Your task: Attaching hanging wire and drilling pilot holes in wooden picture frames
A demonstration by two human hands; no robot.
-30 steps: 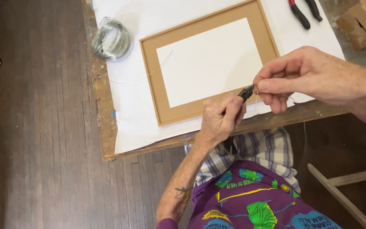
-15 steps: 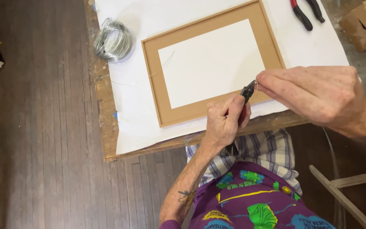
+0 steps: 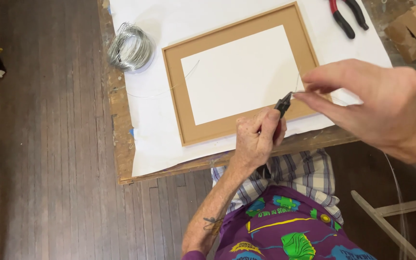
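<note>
Left hand (image 3: 255,139) closed around small black pliers (image 3: 282,103), jaw tips gripping thin wire (image 3: 298,83). Right hand (image 3: 371,103) just beside the tips, fingers pinching the same wire. Beyond both: tan picture frame (image 3: 239,74) on white paper (image 3: 179,29); wire coil (image 3: 130,47) farther left; red-handled pliers (image 3: 345,17) far side of counter (image 3: 121,130). Judgement: grip steady, bend wire close against tips.

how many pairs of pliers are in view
2. Small black-nosed pliers in the left hand, above the tan picture frame; red-and-black-handled pliers lying at the white paper's top right, jaws cropped. Others may lie out of view.
</note>
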